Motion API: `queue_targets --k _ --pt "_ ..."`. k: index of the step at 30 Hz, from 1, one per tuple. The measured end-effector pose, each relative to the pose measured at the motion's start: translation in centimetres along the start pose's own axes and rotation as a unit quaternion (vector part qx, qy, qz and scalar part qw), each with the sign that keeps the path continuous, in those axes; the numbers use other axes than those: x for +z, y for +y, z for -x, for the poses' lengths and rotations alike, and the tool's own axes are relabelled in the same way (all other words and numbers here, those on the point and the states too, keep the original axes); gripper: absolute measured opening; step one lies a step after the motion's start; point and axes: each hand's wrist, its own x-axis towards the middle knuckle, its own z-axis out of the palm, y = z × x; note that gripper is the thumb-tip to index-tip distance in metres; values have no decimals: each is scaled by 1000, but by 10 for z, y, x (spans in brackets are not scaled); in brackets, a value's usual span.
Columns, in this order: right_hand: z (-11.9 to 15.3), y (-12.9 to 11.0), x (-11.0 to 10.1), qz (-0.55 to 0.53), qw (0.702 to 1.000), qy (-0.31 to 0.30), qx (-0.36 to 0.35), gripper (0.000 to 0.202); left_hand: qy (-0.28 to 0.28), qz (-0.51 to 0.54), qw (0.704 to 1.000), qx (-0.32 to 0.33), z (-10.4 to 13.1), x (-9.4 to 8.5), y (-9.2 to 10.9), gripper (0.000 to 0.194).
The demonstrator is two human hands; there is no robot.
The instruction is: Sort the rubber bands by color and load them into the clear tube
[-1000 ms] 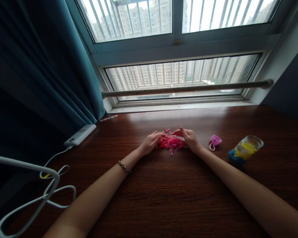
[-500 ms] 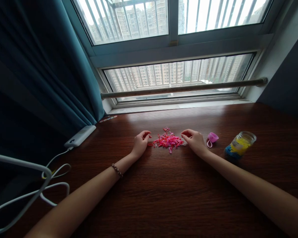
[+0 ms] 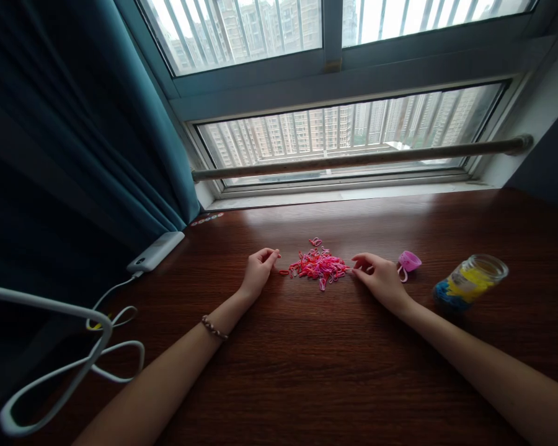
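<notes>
A loose pile of small pink and red loops [image 3: 320, 265] lies on the dark wooden tabletop [image 3: 302, 359] between my hands. Left of the pile, my left hand [image 3: 259, 271] is closed in a pinch, thumb against forefinger; whatever it may hold is too small to make out. A stray red loop [image 3: 283, 272] lies just by its fingertips. My right hand [image 3: 382, 279] has curled fingers, with thumb and forefinger down at the pile's right edge by a pale pink loop. Anything between those fingertips is too small to tell.
Beyond my right hand are a pink cup-shaped piece with a ring [image 3: 409, 261] and a tilted-looking clear jar [image 3: 469, 282] holding yellow and blue bits. A white power bank [image 3: 157, 251] with a cable [image 3: 105, 334] lies at left beside the blue curtain [image 3: 162, 155]. A window rail [image 3: 363, 161] runs behind.
My right fingertips have come down to the pile's right edge. My left hand has drawn slightly away from the pile, still pinched. The view has shifted a little.
</notes>
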Motion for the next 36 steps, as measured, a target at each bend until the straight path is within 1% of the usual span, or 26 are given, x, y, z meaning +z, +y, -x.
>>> queue_targets --k 6,11,13,15,18,20,22,24,25,26,27,28,30,31,32,33,36 --pt "1 0 1 -16 999 45 8 18 -4 -5 1000 3 -1 -1 -6 23" --pt "2 -2 1 -50 996 68 1 21 -18 -45 998 30 3 -2 0 21" --pt "2 -1 2 -82 994 66 3 22 -32 -78 995 61 7 -1 7 20" --pt "4 -1 4 -122 991 54 8 22 -56 -121 984 117 12 1 15 19" --pt "8 -8 7 -186 982 13 13 25 -108 -176 953 224 19 3 23 19" --pt "13 -20 8 -232 972 -35 7 26 -152 -209 920 296 24 4 26 20" --pt "19 -34 9 -272 954 -124 -4 25 -193 -247 878 362 28 4 26 21" --pt "24 -45 9 -288 928 -234 -16 27 -224 -277 838 413 32 4 27 20" --pt "26 -49 9 -283 920 -270 -24 28 -233 -284 824 431 33 4 29 19" --pt "27 -50 9 -269 921 -279 -33 28 -241 -285 814 446 35 4 31 18" --pt "27 -50 9 -246 933 -259 -41 24 -252 -282 805 456 37 5 34 18" --pt "26 -48 10 -215 952 -213 -47 19 -266 -279 798 463 38 6 38 21" --pt "21 -41 10 -139 984 -98 -47 14 -301 -274 785 466 40 7 46 28" --pt "19 -37 10 -106 992 -53 -41 15 -316 -274 780 465 41 8 50 30" --pt "17 -33 10 -80 996 -24 -33 16 -329 -274 777 462 42 9 52 32" --pt "15 -30 10 -63 998 -11 -26 18 -337 -274 776 457 42 10 54 32" --pt "14 -25 10 -45 999 -19 -22 19 -340 -269 785 443 41 12 55 32"
